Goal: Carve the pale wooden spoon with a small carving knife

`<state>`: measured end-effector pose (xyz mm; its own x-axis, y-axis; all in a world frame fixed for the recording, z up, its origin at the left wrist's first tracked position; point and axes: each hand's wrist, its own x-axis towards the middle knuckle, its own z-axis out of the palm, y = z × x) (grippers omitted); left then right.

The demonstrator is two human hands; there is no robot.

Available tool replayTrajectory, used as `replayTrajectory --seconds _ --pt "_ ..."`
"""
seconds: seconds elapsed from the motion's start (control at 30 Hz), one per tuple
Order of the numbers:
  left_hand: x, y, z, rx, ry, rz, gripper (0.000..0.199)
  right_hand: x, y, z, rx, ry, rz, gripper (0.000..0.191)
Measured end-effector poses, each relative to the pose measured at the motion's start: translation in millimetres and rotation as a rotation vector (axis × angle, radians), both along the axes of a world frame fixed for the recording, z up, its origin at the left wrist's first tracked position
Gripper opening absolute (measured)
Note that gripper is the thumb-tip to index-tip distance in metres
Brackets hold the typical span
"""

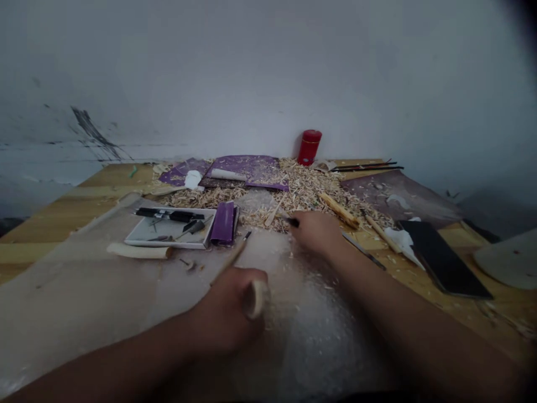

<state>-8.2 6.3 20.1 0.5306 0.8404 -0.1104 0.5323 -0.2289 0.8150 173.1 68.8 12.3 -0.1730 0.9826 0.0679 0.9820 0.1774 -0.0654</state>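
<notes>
My left hand (237, 305) is closed around a pale wooden piece (257, 299), whose rounded end shows above the fist. Just behind that hand, a thin wooden-handled tool (231, 257) with a dark tip lies on the plastic sheet (268, 249). Farther forward, my right hand (314, 229) is closed on a small dark-ended tool (292, 221), at the near edge of a heap of wood shavings (310, 190). The two hands are apart. What the tool's far end looks like is too blurred to tell.
A white tray (168, 243) with black tools and a purple case (223, 223) stand left of centre. A curved pale wood piece (142, 251) lies in front. At the right are a metal tool (363, 251) and black phone-like slab (447, 257). A red can (309, 148) leans against the wall.
</notes>
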Motion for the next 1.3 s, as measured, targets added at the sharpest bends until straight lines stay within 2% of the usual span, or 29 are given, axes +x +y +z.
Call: replayTrajectory --seconds 0.07,0.17,0.23,0.37,0.5,0.6,0.7,0.87,1.03,1.17,1.23,1.3 --pt "0 2 1.6 0.047 0.037 0.049 0.015 4 4 0.6 0.033 0.021 -0.012 0.029" --pt "1 8 0.9 0.151 0.098 0.089 0.013 -2 -3 1.4 0.028 0.080 0.120 0.026" --pt "1 11 1.0 0.165 0.118 0.066 0.010 -6 -10 1.3 0.027 0.115 0.195 0.025" --pt "-2 12 2.8 0.087 0.082 0.002 0.031 -6 -17 1.1 0.067 0.198 0.245 0.025" --pt "-4 12 -4.3 0.002 -0.134 0.016 0.021 -3 -19 2.2 0.068 0.264 0.318 0.021" --pt "-5 14 -13.3 -0.059 -0.286 0.032 0.022 -4 -22 2.9 0.043 0.283 0.374 0.018" --pt "-7 17 -18.2 -0.134 -0.333 0.017 0.024 -5 -25 3.7 0.048 0.293 0.426 0.014" --pt "-11 19 -18.0 -0.288 -0.360 -0.005 0.026 -7 -30 7.3 0.083 0.222 0.506 0.013" --pt "-9 18 -18.5 -0.437 -0.487 -0.077 0.024 -11 -33 11.7 0.085 0.147 0.515 0.014" --pt "-8 15 -15.5 -0.519 -0.545 -0.087 0.026 -11 -28 6.0 0.099 0.160 0.504 0.014" --pt "-8 12 -8.7 -0.497 -0.519 -0.113 0.027 -6 -20 0.2 0.100 0.155 0.452 0.014" --pt "-9 8 0.1 -0.451 -0.432 -0.211 0.028 0 -10 -4.8 0.092 0.150 0.346 0.014"
